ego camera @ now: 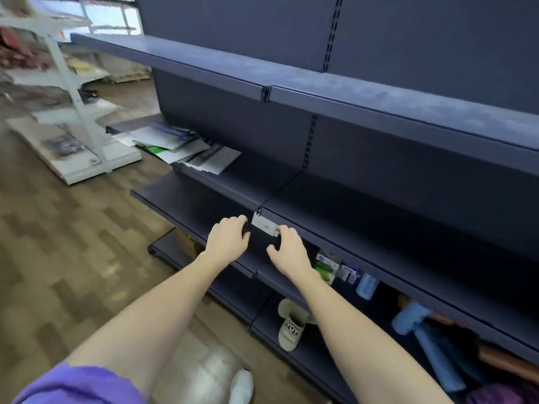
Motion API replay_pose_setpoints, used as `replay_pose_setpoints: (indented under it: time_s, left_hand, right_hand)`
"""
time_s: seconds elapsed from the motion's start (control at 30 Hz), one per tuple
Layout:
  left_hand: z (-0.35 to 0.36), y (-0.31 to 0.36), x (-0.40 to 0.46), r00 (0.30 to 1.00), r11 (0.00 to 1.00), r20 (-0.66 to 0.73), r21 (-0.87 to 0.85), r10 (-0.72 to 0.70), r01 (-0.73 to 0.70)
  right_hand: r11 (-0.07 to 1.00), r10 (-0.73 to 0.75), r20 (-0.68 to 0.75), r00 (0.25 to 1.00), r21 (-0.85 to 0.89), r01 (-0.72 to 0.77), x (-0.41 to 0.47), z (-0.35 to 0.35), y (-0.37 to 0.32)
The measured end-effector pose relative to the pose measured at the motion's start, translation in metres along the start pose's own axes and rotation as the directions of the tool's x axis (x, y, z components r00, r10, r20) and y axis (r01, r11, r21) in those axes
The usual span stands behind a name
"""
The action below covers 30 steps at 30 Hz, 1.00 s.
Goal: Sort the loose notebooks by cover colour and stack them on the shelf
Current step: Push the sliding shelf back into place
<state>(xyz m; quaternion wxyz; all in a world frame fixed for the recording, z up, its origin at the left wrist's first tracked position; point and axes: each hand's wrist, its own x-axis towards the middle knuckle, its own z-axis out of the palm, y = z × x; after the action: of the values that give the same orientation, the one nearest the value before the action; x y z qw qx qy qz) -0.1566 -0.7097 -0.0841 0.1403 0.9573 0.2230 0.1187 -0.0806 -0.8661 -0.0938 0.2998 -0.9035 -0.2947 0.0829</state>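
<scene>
A dark shelving unit (pixel 379 141) fills most of the view, its tiers running from upper left to lower right. The wood-pattern floor (pixel 58 258) spreads out to the left, and a white rack (pixel 81 112) stands there, blurred, well apart from the dark unit.

The middle shelf (pixel 379 228) lies at hand height, made of 2 boards that meet at a seam. At its far left end the notebooks (pixel 180 147) lie in a loose, fanned heap, covers mostly white and grey with some blue and a green one showing at the bottom edge. They are well apart from both hands.

Both bare forearms reach in from the bottom of the view; a purple sleeve (pixel 75 386) shows at the lower left corner. The left hand (pixel 229 240) and the right hand (pixel 288 249) rest on the front edge of the middle shelf, fingers curled over it, on either side of the seam. Between them a small white tag (pixel 264 225) is fixed to that edge; the right fingertips (pixel 281 229) touch its right end. Whether either hand truly grips the edge, I cannot tell.

On the lowest tier sit a beige slipper (pixel 291 325), a light blue roll (pixel 431 339) and some small boxes (pixel 329 266).
</scene>
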Motion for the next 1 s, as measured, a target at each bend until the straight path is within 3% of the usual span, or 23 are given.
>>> replay_pose_setpoints:
  time_s: [0.4,0.7,0.83,1.0]
  left_hand:
    - [-0.037,-0.142,0.138,0.996,0.984,-0.001,0.158,-0.088,0.087]
    - [-0.047,-0.220,0.205,0.992,0.987,0.055,0.125,-0.113,0.106]
    - [-0.047,-0.247,0.238,0.997,0.988,0.072,0.154,-0.034,0.023]
    - [-0.040,-0.274,0.275,0.986,0.992,0.132,0.070,0.099,-0.109]
  right_hand:
    - [0.983,-0.081,0.019,0.997,0.166,0.077,0.185,0.069,-0.096]
    - [0.988,-0.152,0.103,0.983,-0.021,0.154,0.279,0.120,-0.148]
    - [0.975,-0.165,0.140,0.976,-0.126,0.183,0.317,0.135,-0.174]
    - [0.974,-0.058,0.174,0.983,-0.207,0.094,0.332,0.159,-0.179]
